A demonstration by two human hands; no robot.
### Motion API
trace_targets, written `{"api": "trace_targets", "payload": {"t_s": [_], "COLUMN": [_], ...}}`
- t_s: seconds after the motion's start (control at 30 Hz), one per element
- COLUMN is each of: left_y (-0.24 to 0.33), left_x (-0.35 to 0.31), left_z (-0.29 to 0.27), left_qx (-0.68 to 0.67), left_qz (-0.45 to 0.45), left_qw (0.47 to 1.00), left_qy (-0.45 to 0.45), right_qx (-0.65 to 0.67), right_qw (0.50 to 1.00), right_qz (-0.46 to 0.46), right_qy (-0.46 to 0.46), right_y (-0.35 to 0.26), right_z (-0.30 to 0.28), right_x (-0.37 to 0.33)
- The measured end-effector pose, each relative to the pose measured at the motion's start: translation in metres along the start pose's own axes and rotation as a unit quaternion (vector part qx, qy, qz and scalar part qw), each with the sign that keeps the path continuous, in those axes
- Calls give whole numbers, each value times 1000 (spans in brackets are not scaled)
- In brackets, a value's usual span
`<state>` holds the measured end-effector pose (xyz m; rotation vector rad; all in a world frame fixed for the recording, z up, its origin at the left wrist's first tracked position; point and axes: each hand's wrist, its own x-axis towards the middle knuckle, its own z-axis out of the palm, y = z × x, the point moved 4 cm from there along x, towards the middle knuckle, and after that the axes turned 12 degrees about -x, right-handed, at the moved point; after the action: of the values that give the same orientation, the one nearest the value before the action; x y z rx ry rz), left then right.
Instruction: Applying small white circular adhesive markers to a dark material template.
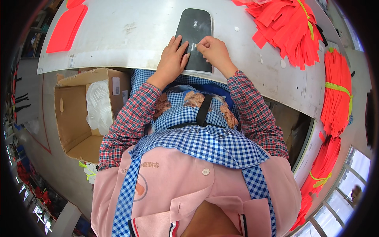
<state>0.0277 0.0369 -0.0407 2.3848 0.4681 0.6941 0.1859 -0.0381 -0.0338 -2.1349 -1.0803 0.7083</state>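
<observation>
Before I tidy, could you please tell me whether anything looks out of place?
A brownish smudge mars the pale tabletop, left of the dark board; white spots on its right, perhaps scraps or chips, also look stray.

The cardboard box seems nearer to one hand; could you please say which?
Left: the left hand touches the dark panel, forward and right of the box; the right hand is farther right.
</observation>
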Motion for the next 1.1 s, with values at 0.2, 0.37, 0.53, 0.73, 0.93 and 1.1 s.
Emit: {"api": "trace_targets", "payload": {"t_s": [0.2,0.37,0.53,0.73,0.93,1.1], "left_y": [0,-1,-2,-2,-3,-2], "left_x": [-1,-2,-3,-3,-5,-5], "left_z": [-1,-1,1,2,4,2], "left_qx": [6,5,15,8,16,15], "left_qz": [17,15,5,-8,-25,-29], "left_qw": [1000,1000,1000,1000,1000,999], "left_qy": [12,15,9,4,-1,-2], "right_qx": [-94,-175,-158,-120,-118,-139], "right_qw": [995,980,982,988,978,980], "right_qz": [-39,-79,-24,14,29,8], "right_qy": [12,45,-101,-91,-168,-140], "right_y": [-8,-15,-17,-13,-16,-20], "right_z": [8,8,3,5,5,1], "right_x": [12,17,30,30,34,31]}}
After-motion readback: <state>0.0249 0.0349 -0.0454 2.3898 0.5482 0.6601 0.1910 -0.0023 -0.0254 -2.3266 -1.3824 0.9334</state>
